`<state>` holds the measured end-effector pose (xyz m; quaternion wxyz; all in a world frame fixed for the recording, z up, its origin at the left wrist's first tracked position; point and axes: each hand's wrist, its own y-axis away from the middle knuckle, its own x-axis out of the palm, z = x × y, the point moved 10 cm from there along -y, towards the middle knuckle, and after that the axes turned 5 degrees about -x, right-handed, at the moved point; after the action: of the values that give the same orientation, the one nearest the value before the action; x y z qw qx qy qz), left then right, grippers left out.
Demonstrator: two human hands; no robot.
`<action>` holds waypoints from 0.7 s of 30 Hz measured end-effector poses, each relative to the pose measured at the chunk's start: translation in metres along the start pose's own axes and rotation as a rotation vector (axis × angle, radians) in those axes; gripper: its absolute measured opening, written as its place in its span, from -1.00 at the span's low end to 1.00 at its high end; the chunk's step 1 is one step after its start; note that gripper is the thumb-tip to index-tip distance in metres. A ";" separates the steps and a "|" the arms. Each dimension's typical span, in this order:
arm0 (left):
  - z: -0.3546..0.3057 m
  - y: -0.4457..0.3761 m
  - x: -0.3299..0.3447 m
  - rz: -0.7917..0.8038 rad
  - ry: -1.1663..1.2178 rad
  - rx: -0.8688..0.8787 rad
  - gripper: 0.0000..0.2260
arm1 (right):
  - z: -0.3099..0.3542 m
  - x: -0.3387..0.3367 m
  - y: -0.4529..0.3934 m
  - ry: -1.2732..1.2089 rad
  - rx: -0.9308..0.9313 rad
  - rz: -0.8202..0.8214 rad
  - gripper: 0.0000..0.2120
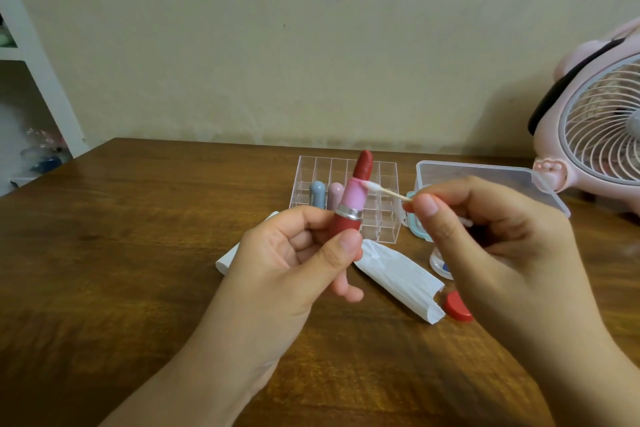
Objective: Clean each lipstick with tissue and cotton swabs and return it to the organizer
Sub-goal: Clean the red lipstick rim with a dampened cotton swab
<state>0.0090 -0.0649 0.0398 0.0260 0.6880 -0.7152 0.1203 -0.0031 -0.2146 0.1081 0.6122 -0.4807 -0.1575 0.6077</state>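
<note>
Lipstick point(351, 198): uncapped, bullet wound up, held upright over the table point(138, 253) in front of the organizer point(346, 199).
Left hand point(298, 260): fingers and thumb wrapped round the red base, which leaves the pink collar and bullet exposed for cleaning.
Right hand point(485, 236): pinches the stick of a cotton swab point(384, 190); its white tip touches the collar just under the bullet, likely lifting smears there.
Organizer: clear grid; a blue-grey tube point(317, 193) and a pale pink tube point(335, 194) stand in it.
Tissue point(398, 279): folded, lying under the hands, within reach.
Red cap point(457, 307): on the table, half hidden by the right wrist.
Hard to make out: a small bottle and a teal-edged item behind the right hand; clear box point(485, 177) contents; pink fan point(602, 125) cut off at the edge.
</note>
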 end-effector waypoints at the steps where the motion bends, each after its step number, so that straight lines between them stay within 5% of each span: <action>1: 0.000 0.000 0.000 0.005 -0.013 0.003 -0.86 | 0.000 0.001 0.000 -0.006 0.002 0.000 -0.83; 21: 0.009 0.002 0.019 0.217 0.230 -0.101 -0.73 | -0.002 0.004 0.000 -0.014 -0.012 0.033 -0.82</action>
<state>0.0074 -0.0850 0.0349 0.1290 0.5863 -0.7827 0.1643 -0.0007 -0.2122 0.1057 0.5982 -0.4828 -0.1576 0.6199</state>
